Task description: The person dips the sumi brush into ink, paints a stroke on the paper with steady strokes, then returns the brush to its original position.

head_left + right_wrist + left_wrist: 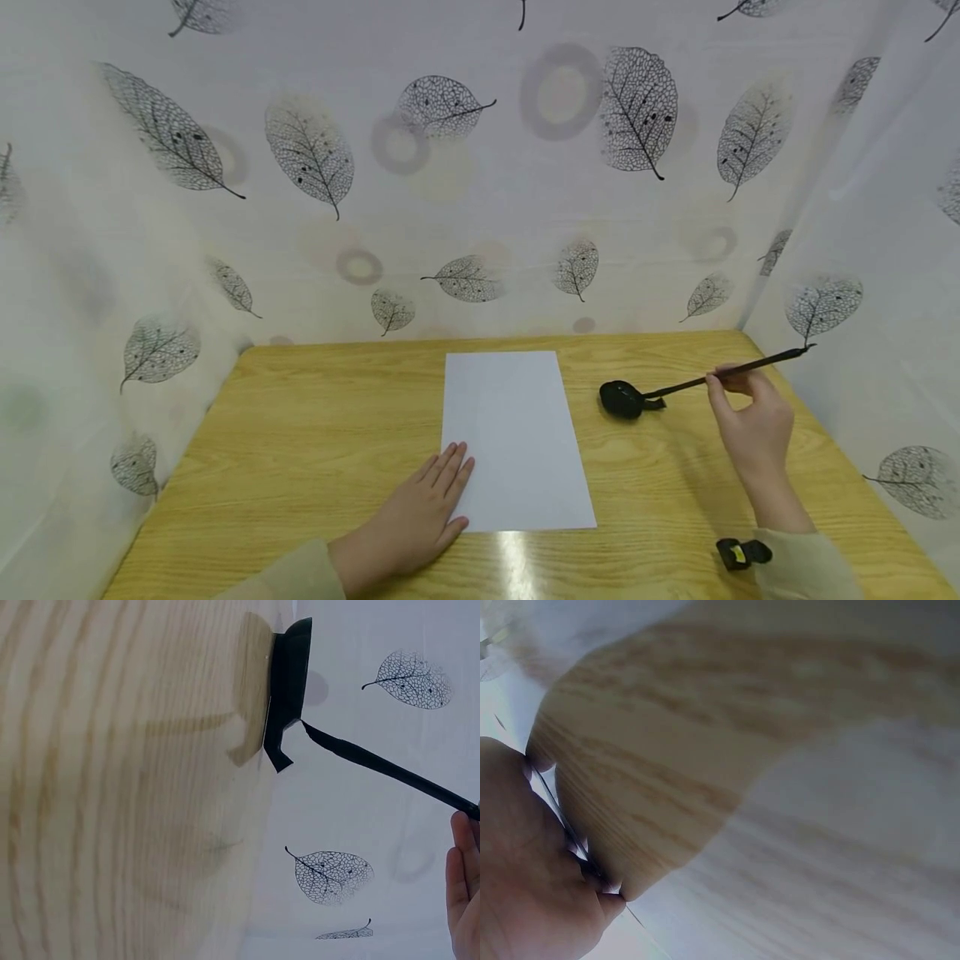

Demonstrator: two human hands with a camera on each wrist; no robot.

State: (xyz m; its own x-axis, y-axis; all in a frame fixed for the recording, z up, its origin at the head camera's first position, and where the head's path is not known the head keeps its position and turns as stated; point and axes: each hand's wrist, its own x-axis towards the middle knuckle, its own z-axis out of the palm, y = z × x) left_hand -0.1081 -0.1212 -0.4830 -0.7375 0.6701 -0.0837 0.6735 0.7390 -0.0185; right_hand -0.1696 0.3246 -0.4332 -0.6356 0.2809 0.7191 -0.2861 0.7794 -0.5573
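Observation:
A sheet of white paper [513, 433] lies on the wooden table. My left hand [420, 512] rests flat on its lower left edge, fingers straight; the left wrist view shows that hand [532, 862] at the left, against the table. On the right, my right hand [757, 425] pinches a dark writing brush [757, 364] between thumb and fingers. The brush slants down to a small black ink dish [621, 400] with a short stub at its side. In the right wrist view the brush [390, 769] ends at the rim of the dish [289, 675]; whether it touches is unclear.
White curtains [480, 200] with a leaf print hang behind the table [322, 433] and along both sides. A black strap with a small buckle [742, 553] is at my right wrist, beside the sleeve [806, 567].

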